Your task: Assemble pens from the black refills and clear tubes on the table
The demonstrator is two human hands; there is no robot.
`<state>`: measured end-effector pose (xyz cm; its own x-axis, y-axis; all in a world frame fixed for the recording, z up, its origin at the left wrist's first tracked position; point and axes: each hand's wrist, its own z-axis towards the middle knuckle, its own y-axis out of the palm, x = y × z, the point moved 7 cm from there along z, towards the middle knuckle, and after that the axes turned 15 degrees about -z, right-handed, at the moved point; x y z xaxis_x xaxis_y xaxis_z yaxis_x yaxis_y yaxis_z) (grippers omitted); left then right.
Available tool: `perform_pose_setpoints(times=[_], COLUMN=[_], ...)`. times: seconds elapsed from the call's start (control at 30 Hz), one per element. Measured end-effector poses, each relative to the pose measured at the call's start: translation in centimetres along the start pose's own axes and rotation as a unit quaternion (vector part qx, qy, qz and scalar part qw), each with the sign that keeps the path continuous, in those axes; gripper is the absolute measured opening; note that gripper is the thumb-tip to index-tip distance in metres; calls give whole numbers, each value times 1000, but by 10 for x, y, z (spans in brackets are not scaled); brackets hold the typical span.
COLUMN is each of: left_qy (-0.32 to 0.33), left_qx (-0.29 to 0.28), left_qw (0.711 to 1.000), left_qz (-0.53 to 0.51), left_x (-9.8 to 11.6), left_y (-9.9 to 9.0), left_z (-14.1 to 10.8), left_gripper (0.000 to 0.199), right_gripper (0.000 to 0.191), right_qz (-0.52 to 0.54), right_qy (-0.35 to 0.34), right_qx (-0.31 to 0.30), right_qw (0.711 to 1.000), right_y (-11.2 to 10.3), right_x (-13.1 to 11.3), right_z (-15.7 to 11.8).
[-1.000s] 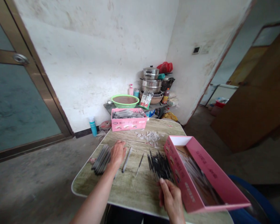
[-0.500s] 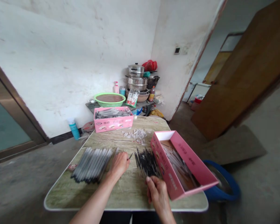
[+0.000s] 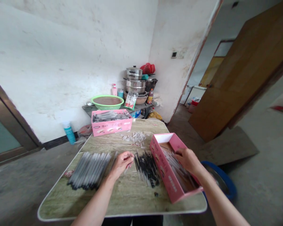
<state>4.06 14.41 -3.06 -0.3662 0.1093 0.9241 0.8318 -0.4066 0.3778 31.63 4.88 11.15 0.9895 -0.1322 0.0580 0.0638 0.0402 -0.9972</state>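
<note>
My left hand (image 3: 124, 162) is over the middle of the table, thumb and fingers pinched together; a thin pale piece shows below them, too blurred to name. To its left lies a row of clear pen barrels with dark ends (image 3: 89, 171), side by side. Just right of it is a pile of black-tipped pen refills (image 3: 146, 169). My right hand (image 3: 187, 159) reaches into the open pink box (image 3: 171, 186) at the right, its fingers curled down among loose clear tubes (image 3: 176, 166). What those fingertips grip, if anything, is hidden.
A second pink box (image 3: 112, 127), full of pens, stands at the table's far left. Small pale pieces (image 3: 135, 138) lie scattered near it. A tiny black piece (image 3: 156, 194) lies near the front edge. Behind are a green basin (image 3: 108, 106) and stacked pots (image 3: 135, 83).
My right hand has moved from the near end of the refill pile up and right into the box. The dark-tipped piece at my left fingertips no longer shows. The view has shifted slightly.
</note>
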Motion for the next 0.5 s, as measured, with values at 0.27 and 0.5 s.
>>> perform_pose_setpoints(times=[0.27,0.5], left_qy=[-2,-14], left_qx=[-33,-33], left_qw=[991,984], left_qz=[-127,-176], left_x=[13,12], left_y=[9,10], left_z=[-7,-9], left_gripper=[28,29], right_gripper=[26,31], right_qz=[-96,-94], right_qy=[-25,-16], right_qx=[-139,-144], right_qw=[985,985], right_y=[81,107], right_x=[13,16], right_z=[34,40])
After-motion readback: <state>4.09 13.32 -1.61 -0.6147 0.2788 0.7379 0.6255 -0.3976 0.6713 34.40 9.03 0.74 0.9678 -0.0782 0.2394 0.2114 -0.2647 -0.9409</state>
